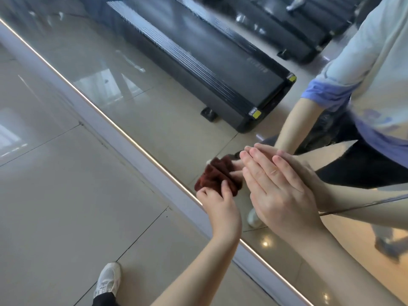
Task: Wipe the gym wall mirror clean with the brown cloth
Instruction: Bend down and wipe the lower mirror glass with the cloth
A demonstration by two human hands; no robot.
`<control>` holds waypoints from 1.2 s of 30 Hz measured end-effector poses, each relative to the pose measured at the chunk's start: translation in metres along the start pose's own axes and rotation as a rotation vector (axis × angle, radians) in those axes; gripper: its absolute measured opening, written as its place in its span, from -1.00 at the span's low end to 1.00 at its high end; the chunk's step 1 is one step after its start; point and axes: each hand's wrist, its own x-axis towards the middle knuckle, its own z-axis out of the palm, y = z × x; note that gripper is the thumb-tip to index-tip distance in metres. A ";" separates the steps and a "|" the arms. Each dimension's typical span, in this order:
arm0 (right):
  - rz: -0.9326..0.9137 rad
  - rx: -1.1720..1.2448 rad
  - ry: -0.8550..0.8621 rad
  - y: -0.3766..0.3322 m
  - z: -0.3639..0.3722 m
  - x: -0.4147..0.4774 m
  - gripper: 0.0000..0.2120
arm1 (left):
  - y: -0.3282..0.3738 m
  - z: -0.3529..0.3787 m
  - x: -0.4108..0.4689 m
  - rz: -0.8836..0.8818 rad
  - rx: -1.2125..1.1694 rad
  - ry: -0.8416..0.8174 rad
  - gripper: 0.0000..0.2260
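Gripping cloth (217, 176), left hand (220, 208) has fingers (226, 187) clamped on the bunched brown fabric, which is pressed to mirror (154, 96) low down, just above its lit bottom edge. Right hand (280, 193) sits just beside the cloth, flat on the glass, fingers straight and together, meeting their reflection. Mirror shows a black treadmill (198, 62) and a person's pale and blue top (375, 62). Pale strip (123, 138) runs under the mirror. Floor (66, 195) is grey tile, with a white shoe (108, 281) at the bottom.
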 end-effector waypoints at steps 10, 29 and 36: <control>-0.032 -0.023 0.004 0.003 0.000 -0.006 -0.57 | 0.002 -0.001 0.009 -0.055 -0.030 -0.009 -0.75; -0.054 0.003 0.046 0.005 0.000 -0.008 -0.63 | 0.017 -0.027 0.079 -0.094 -0.058 0.089 -0.64; -0.042 0.011 0.056 0.003 0.003 -0.007 -0.70 | 0.001 -0.018 0.044 -0.020 -0.066 -0.033 -0.68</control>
